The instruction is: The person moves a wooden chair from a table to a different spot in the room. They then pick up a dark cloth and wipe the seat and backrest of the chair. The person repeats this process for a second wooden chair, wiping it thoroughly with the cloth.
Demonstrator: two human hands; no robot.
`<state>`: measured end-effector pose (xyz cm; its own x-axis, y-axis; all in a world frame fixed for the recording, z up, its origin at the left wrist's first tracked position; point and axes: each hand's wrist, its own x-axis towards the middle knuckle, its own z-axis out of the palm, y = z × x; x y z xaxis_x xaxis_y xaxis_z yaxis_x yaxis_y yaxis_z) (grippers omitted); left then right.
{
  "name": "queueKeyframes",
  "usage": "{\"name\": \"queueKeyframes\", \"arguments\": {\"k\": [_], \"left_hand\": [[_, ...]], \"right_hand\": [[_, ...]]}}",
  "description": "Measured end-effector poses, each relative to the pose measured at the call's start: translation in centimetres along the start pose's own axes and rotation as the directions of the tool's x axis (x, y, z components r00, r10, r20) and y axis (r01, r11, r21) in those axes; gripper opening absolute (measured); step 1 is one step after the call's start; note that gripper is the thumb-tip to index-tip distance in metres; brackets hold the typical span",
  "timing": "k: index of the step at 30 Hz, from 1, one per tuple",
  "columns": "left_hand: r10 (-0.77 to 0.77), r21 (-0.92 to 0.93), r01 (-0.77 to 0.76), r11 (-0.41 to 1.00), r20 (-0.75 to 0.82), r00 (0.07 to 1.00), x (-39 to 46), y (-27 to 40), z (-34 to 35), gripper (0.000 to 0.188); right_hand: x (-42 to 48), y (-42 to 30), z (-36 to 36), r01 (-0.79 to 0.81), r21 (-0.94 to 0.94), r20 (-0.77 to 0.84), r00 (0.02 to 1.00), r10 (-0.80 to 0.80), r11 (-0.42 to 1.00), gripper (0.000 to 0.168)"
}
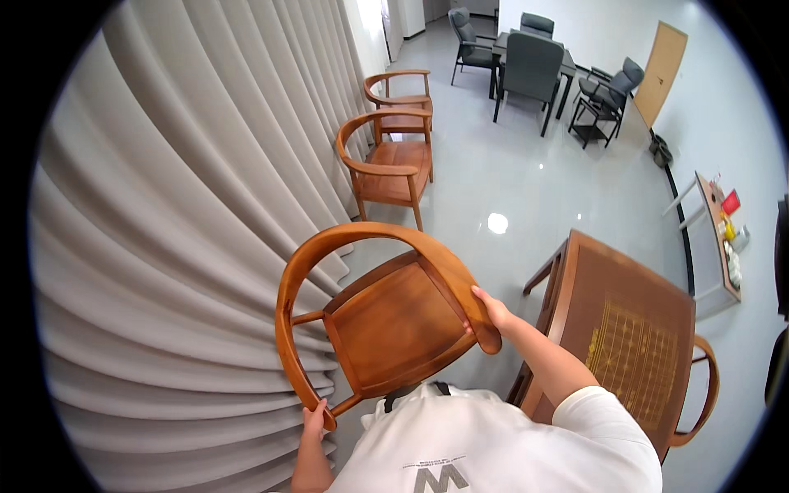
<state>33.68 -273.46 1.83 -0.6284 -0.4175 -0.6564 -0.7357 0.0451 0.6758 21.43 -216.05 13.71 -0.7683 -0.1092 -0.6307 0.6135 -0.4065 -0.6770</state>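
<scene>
Right in front of my body is a brown wooden armchair (394,326) with a curved horseshoe back rail and a flat wooden seat. My left hand (314,419) grips the end of its left armrest, close to the curtain. On the other side my right hand (487,311) is wrapped around the right armrest near its rounded tip, fingers curling underneath. The chair's front edge lies close to my waist, and its legs are hidden below the seat.
Pleated grey curtains (185,246) run along the left. Two similar wooden armchairs (394,169) stand ahead beside them. To my right is a wooden table (622,277) with a yellow grid board, another chair (709,394) behind it. Farther off are grey chairs (533,65) and a narrow side table (715,240).
</scene>
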Motion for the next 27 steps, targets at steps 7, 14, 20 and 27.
{"name": "queueKeyframes", "arguments": {"k": [7, 14, 20, 27], "left_hand": [[-0.083, -0.120, 0.077, 0.990, -0.045, 0.996, 4.6, 5.3, 9.7, 0.058], [-0.021, -0.152, -0.004, 0.988, -0.165, 0.986, 9.8, 8.4, 15.2, 0.052], [-0.113, -0.183, 0.063, 0.981, -0.277, 0.954, 9.3, 11.6, 17.8, 0.058], [-0.163, -0.184, 0.082, 0.980, -0.484, 0.860, 8.8, 15.9, 22.4, 0.065]], "right_hand": [[17.3, -12.6, 0.3, 0.087, -0.532, -0.058, 0.989, -0.139, 0.842, 0.079], [29.9, -14.8, -2.0, -0.007, -0.732, -0.206, 0.956, -0.211, 0.681, 0.093], [39.5, -17.4, -2.6, -0.057, -0.762, -0.182, 0.975, -0.128, 0.645, 0.088], [47.1, -24.0, 3.0, 0.125, -0.904, 0.069, 0.986, -0.149, 0.409, 0.074]]}}
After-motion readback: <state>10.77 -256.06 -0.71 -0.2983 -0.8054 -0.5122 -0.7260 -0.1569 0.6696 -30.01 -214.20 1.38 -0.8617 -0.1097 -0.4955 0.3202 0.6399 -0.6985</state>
